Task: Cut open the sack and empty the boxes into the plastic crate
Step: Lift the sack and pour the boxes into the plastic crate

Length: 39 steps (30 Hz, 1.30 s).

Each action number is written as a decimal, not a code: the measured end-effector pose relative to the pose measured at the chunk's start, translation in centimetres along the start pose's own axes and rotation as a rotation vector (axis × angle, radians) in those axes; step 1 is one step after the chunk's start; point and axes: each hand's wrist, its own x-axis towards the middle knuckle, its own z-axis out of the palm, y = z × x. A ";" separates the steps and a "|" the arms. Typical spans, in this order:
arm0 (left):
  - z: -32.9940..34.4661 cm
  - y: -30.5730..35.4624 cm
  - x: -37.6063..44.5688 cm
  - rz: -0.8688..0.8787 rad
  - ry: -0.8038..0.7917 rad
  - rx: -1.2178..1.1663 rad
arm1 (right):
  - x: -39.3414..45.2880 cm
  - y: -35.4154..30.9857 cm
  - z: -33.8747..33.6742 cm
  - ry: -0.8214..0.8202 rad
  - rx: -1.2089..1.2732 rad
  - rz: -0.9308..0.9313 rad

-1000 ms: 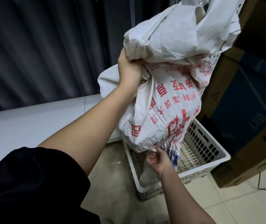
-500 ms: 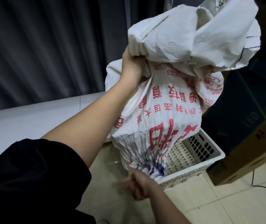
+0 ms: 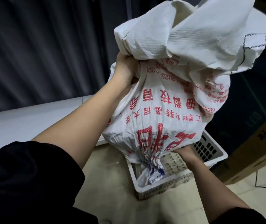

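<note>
Sack (image 3: 154, 113) hangs upside down over the crate (image 3: 209, 152), its long axis near vertical, gathered neck lowest. Left hand (image 3: 125, 68) grips bunched cloth at the top. Right hand (image 3: 183, 151), nearer the neck, presses the bulge beside it; whether those fingers curl I cannot tell.

A white woven sack (image 3: 161, 113) with red print hangs upside down over a white plastic crate (image 3: 209, 152) on the tiled floor (image 3: 106, 172); the left hand (image 3: 125, 68) grips a bunch of its fabric high on the left side; the right hand (image 3: 185, 151) holds the underside near the gathered neck, which dips into the crate; dark curtains (image 3: 48, 46) hang behind; a cardboard box (image 3: 258, 151) stands just right of the crate; black sleeves cover both upper arms
</note>
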 end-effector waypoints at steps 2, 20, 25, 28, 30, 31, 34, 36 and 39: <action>-0.3 0.3 0.1 -0.003 -0.015 -0.031 | 0.3 -0.3 0.4 -0.032 0.041 -0.012; -5.4 -0.8 1.3 0.213 -0.007 0.366 | 0.2 -6.7 -10.3 0.740 0.079 -0.082; -1.4 -2.0 0.3 0.246 -0.040 0.412 | -1.3 -10.2 -9.7 0.508 -0.048 -0.405; 0.4 -2.6 0.0 0.204 -0.063 0.420 | -2.7 -13.7 -10.0 0.255 -0.114 -0.631; 0.6 -2.6 0.1 0.177 -0.097 0.487 | -3.4 -15.7 -10.4 0.237 -0.167 -0.724; 0.6 -2.2 0.0 0.185 -0.143 0.551 | -3.8 -16.4 -10.4 0.225 -0.207 -0.767; 0.0 -1.0 -1.0 0.196 -0.286 0.697 | -4.0 -17.6 -9.0 0.163 -0.416 -0.804; 0.0 -0.4 -1.7 0.133 -0.381 0.702 | -3.7 -17.8 -7.6 0.147 -0.604 -0.797; 0.4 -0.4 -2.8 0.030 -0.557 0.677 | -3.9 -17.8 -4.9 0.072 -0.820 -0.708</action>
